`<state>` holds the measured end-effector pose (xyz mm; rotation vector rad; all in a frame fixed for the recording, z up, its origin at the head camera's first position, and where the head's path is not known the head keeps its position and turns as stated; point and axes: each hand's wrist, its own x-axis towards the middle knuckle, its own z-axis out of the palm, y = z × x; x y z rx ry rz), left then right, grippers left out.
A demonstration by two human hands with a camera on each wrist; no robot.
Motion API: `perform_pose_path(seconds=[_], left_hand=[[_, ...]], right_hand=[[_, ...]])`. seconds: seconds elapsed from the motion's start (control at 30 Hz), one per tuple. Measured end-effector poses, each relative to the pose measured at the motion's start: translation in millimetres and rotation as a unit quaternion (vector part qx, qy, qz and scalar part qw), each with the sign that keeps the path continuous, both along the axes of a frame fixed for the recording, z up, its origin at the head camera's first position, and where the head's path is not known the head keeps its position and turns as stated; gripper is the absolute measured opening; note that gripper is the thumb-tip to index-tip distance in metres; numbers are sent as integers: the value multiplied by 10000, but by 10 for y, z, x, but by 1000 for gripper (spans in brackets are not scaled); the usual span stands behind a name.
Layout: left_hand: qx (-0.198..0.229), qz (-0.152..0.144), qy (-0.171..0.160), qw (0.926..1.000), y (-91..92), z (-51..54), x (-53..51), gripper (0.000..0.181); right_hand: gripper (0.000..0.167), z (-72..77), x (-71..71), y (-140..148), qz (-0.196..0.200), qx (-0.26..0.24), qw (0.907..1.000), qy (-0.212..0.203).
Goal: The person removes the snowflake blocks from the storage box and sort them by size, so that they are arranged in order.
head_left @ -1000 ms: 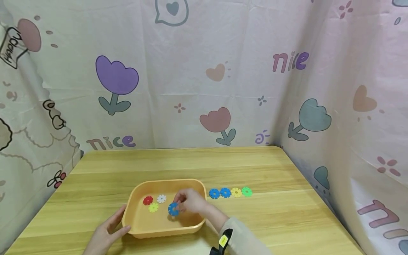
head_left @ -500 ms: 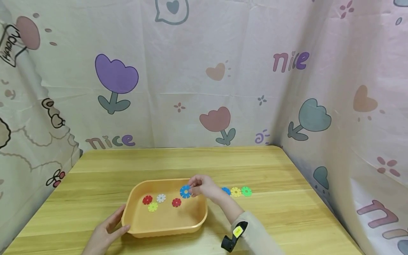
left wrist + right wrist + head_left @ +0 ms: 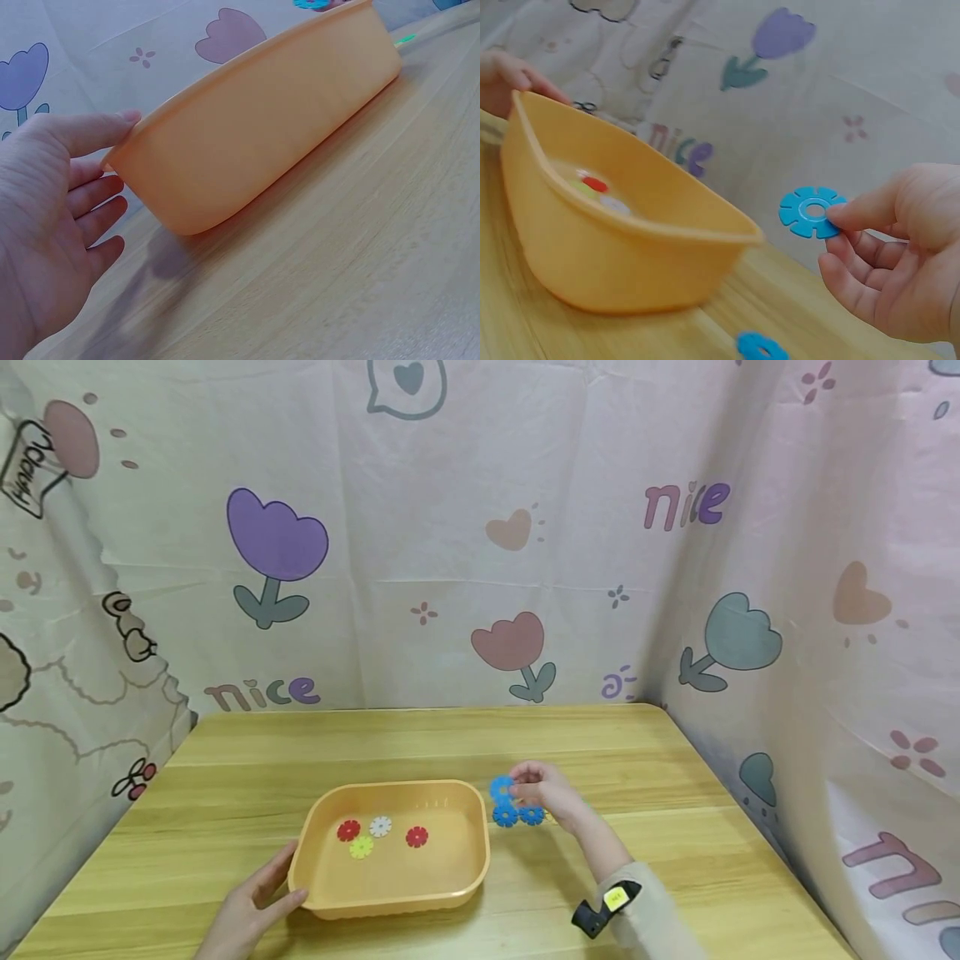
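Observation:
My right hand pinches a blue slotted plastic disc, a snowflake-style building piece, between thumb and fingers. It is raised above the table, just right of the yellow plastic basin. Under it in the head view lie two blue discs, one at the left and one at the right. At the basin's left end, my left hand holds the rim, thumb on top. Inside the basin are a red disc, a white disc, a yellow disc and another red disc.
The basin stands on a wood-grain table. A printed curtain hangs behind the table and along both sides. My right hand and forearm cover most of the disc row's right part; only a sliver of yellow shows there.
My right hand has lifted the blue disc out of the basin and carried it right, past the rim, over the row. The red disc beneath it came into view. My left hand stays put.

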<state>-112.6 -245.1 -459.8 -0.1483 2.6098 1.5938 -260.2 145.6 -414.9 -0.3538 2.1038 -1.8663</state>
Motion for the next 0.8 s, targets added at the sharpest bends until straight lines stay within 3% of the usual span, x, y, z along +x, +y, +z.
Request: perform_pose_path(seconds=[0.37, 0.8], left_hand=[[-46, 50, 173, 9998, 13, -14, 9, 72], [10, 42, 215, 9998, 18, -16, 12, 71]], right_hand=[[27, -93, 3, 710, -719, 77, 9970, -277], [20, -294, -44, 1194, -1751, 60, 9830, -546]])
